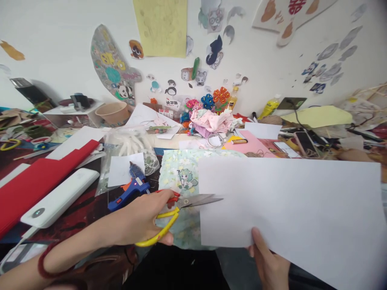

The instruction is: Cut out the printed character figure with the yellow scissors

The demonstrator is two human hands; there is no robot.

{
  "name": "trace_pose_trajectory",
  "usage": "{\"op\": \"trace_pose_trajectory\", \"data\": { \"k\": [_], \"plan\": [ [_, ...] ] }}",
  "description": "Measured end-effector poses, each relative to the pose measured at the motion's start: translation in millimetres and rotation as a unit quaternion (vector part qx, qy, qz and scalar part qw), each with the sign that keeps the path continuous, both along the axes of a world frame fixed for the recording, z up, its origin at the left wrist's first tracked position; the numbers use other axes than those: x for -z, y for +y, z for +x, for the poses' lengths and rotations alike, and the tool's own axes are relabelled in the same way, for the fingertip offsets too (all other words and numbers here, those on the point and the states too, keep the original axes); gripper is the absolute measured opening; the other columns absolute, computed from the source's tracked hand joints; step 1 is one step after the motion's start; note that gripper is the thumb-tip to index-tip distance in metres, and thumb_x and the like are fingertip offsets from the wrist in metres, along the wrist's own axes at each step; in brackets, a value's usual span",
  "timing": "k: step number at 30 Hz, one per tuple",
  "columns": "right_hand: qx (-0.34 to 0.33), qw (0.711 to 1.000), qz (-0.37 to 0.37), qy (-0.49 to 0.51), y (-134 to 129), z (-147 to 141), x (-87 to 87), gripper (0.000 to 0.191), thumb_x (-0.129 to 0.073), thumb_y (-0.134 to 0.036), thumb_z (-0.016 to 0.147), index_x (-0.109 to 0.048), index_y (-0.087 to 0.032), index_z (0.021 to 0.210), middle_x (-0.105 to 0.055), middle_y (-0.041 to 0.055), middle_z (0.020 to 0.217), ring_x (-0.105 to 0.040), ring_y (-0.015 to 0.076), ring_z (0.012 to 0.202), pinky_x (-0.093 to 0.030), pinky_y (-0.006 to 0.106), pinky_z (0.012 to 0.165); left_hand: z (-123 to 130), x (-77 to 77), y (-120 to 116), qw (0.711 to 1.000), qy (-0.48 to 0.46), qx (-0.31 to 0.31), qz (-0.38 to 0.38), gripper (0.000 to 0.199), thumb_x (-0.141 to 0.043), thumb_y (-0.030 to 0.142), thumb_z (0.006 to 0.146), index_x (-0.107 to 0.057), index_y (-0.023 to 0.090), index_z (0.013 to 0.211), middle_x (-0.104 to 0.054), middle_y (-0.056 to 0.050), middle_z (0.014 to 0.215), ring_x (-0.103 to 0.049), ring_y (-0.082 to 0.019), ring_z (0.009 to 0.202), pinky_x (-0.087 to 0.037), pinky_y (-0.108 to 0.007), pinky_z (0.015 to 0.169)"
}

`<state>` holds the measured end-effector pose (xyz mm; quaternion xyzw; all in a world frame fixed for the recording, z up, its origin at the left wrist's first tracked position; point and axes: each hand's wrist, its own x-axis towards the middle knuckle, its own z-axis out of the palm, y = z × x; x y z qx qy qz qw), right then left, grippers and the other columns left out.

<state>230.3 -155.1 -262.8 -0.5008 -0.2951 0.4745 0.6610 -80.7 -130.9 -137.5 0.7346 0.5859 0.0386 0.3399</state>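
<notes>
My left hand (pixel 151 219) is closed round a pair of scissors (pixel 185 201) with red and yellow handles. Their blades lie slightly apart and point right, overlapping the left edge of a large white sheet of paper (pixel 287 197). Between thumb and fingers, my right hand (pixel 269 257) pinches that sheet at its lower edge; most of its fingers are hidden behind the paper. Under the scissors and partly covered by the sheet is a pale green floral piece (pixel 178 165) bearing a small cartoon animal figure (pixel 187 178).
A blue glue gun (pixel 133 189) lies left of the scissors, near a white power bank (pixel 60 197) and red strips (pixel 45 181). Behind stand a plastic bag (pixel 121 141), a tan bowl (pixel 112 112), pink cloth (pixel 213 121) and a phone (pixel 305 143). Stickers cover the wall.
</notes>
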Motion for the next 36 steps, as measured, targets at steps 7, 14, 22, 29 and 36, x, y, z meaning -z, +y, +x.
{"op": "trace_pose_trajectory", "data": {
  "k": [7,14,22,29,36],
  "plan": [
    [-0.010,0.999,-0.013,-0.044,-1,4,6.7,0.032,-0.089,-0.035,0.069,-0.064,-0.016,0.067,-0.056,-0.0029,0.045,-0.049,0.0123,0.035,-0.047,0.027,0.037,-3,6.4,4,0.999,-0.036,-0.007,-0.006,0.067,-0.085,0.042,0.067,-0.056,0.024,0.124,-0.070,-0.007,0.126,-0.068,-0.030,0.111,-0.051,-0.033,0.089],
    [-0.036,0.996,-0.031,-0.072,-5,1,0.1,0.040,-0.087,-0.037,0.073,-0.061,-0.017,0.051,-0.052,-0.0014,0.040,-0.052,0.0136,0.038,-0.048,0.029,0.046,1,8.7,6,1.000,-0.020,0.009,0.021,0.049,-0.082,0.046,0.072,-0.062,0.022,0.110,-0.074,-0.003,0.102,-0.070,-0.025,0.090,-0.048,-0.030,0.076],
    [-0.060,0.987,-0.059,-0.138,-6,0,1.3,0.053,-0.084,-0.048,0.074,-0.055,-0.019,0.040,-0.053,0.0020,0.040,-0.055,0.0167,0.041,-0.048,0.031,0.050,1,11.2,4,0.998,-0.050,0.008,0.036,0.030,-0.064,0.045,0.086,-0.067,0.023,0.107,-0.075,-0.003,0.088,-0.068,-0.020,0.075,-0.042,-0.025,0.062],
    [-0.071,0.988,-0.061,-0.125,-6,-5,-0.7,0.051,-0.084,-0.048,0.073,-0.057,-0.020,0.041,-0.055,0.0019,0.041,-0.055,0.0169,0.042,-0.049,0.030,0.047,3,10.7,5,0.999,-0.026,0.002,0.029,0.032,-0.069,0.048,0.083,-0.071,0.023,0.102,-0.069,0.002,0.069,-0.054,-0.014,0.056,-0.030,-0.025,0.052],
    [-0.072,0.989,-0.050,-0.122,-6,-5,0.1,0.044,-0.084,-0.045,0.074,-0.062,-0.019,0.046,-0.057,0.0019,0.042,-0.056,0.0174,0.040,-0.049,0.031,0.046,2,11.6,6,0.999,-0.025,0.002,0.035,0.031,-0.070,0.046,0.082,-0.073,0.023,0.103,-0.067,0.002,0.066,-0.052,-0.014,0.055,-0.028,-0.025,0.053]
  ]
}}
